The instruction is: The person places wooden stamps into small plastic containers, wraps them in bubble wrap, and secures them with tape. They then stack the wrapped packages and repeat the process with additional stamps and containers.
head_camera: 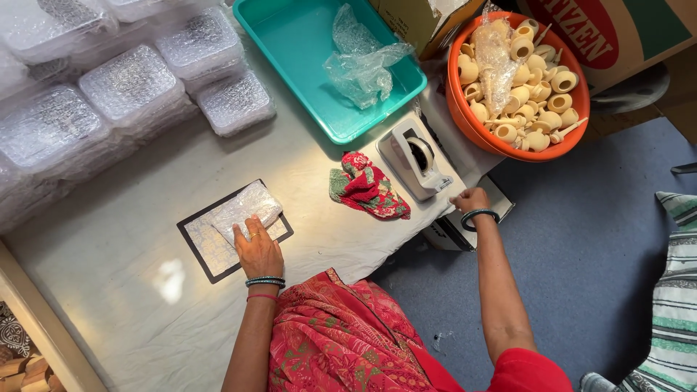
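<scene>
Pressing a clear wrapped packet (245, 208) flat against a dark-edged patterned board (215, 250) on the white table (131, 305).

The packet lies tilted across the board's upper right part, directly under the fingertips of the left hand (258, 249), which rests palm down with fingers stretched out and loosely together, grasping nothing. Well apart to the right, the right hand (470, 199) sits at the table's edge just beside the white tape dispenser (415, 157), its fingers curled in; whether it pinches tape I cannot tell. Between the two hands lies a crumpled red and green cloth (367, 188). Farther up stands a teal tray (305, 43) holding crumpled plastic film (361, 58), an orange tub (465, 109) full of small cream pots (523, 87) to its right, and stacked bubble-wrapped bundles (131, 83) at upper left.
</scene>
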